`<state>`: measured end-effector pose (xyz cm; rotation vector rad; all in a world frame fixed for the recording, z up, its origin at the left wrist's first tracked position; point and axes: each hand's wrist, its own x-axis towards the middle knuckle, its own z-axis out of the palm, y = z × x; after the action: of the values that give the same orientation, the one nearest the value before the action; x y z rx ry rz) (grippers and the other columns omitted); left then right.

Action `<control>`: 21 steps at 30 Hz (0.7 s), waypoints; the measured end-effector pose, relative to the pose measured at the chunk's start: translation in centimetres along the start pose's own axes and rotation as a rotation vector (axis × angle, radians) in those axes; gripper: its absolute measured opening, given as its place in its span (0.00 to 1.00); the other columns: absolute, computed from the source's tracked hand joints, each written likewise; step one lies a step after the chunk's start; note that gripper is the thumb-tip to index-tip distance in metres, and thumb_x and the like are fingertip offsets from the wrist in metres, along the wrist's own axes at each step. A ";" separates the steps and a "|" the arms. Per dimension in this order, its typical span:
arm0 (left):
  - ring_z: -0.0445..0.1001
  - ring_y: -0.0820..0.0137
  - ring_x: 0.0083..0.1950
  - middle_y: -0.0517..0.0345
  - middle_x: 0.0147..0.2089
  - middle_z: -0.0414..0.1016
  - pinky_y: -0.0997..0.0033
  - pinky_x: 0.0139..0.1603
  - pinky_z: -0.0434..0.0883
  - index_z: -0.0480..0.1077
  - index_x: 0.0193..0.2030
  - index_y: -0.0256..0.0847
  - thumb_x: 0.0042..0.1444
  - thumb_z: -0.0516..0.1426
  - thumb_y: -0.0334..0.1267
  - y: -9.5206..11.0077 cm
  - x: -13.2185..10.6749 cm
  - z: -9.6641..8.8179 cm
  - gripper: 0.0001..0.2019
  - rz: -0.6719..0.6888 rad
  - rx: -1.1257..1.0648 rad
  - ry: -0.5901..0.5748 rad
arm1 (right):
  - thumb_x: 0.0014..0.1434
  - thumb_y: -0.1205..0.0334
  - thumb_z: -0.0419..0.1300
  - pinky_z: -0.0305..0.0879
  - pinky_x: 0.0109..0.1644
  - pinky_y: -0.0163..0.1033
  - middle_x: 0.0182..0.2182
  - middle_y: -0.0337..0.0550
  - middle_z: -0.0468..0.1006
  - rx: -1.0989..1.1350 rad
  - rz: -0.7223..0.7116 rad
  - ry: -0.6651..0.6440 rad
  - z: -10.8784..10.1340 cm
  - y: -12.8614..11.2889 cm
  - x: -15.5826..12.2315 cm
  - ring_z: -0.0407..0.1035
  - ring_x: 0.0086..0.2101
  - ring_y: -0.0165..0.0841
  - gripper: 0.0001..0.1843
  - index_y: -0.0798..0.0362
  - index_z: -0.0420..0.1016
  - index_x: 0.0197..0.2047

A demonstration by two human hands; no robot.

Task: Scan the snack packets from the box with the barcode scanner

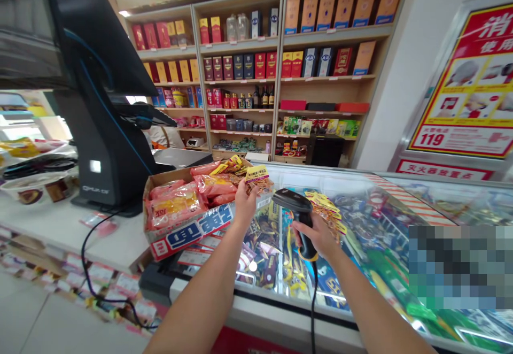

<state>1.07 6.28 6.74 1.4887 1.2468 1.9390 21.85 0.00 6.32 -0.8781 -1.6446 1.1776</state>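
Observation:
My left hand (245, 202) is closed on a small snack packet (258, 179) with a yellow label, held up over the glass lid of a chest freezer (360, 193). My right hand (316, 235) grips the handle of a black barcode scanner (294, 207), whose head points left toward the packet. The scanner's black cable (313, 306) hangs down over the freezer's front edge. Just left of my left hand a cardboard box (188, 231) holds several red and orange snack packets (176, 204).
A black checkout terminal (100, 102) stands on the white counter (60, 225) at left, its cable trailing down. More yellow-labelled packets (324, 207) lie on the freezer lid beyond the scanner. Wooden shelves (280, 65) of boxes and bottles fill the back wall. A red poster (468, 86) hangs at right.

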 end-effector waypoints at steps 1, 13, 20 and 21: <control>0.76 0.64 0.47 0.50 0.47 0.77 0.66 0.47 0.72 0.66 0.49 0.39 0.56 0.54 0.37 -0.1 0.0 0.0 0.14 0.007 0.006 0.000 | 0.50 0.51 0.63 0.61 0.21 0.36 0.15 0.36 0.69 0.004 -0.001 -0.006 0.0 0.0 0.0 0.63 0.16 0.30 0.14 0.51 0.67 0.25; 0.76 0.64 0.46 0.50 0.46 0.76 0.66 0.47 0.72 0.65 0.51 0.39 0.56 0.54 0.38 -0.5 -0.2 0.1 0.16 0.023 0.035 0.023 | 0.48 0.51 0.64 0.61 0.21 0.36 0.15 0.36 0.69 0.065 0.031 0.011 0.0 0.3 0.1 0.63 0.15 0.29 0.14 0.52 0.67 0.24; 0.76 0.65 0.48 0.52 0.45 0.77 0.67 0.50 0.71 0.65 0.49 0.39 0.56 0.52 0.35 -0.9 -0.5 1.5 0.14 -0.006 0.002 -0.022 | 0.46 0.51 0.65 0.62 0.18 0.35 0.16 0.34 0.69 0.182 0.114 0.101 0.0 0.0 0.5 0.63 0.15 0.28 0.15 0.52 0.67 0.27; 0.76 0.66 0.47 0.52 0.45 0.77 0.67 0.50 0.71 0.66 0.48 0.39 0.55 0.51 0.33 -0.8 -0.7 2.1 0.14 -0.020 -0.005 -0.056 | 0.46 0.51 0.66 0.62 0.17 0.35 0.16 0.34 0.69 0.193 0.144 0.141 -0.4 -0.3 0.4 0.63 0.14 0.28 0.16 0.52 0.66 0.27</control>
<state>3.04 7.01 5.79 1.5120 1.2276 1.8727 22.04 0.40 6.72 -0.9454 -1.3483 1.3181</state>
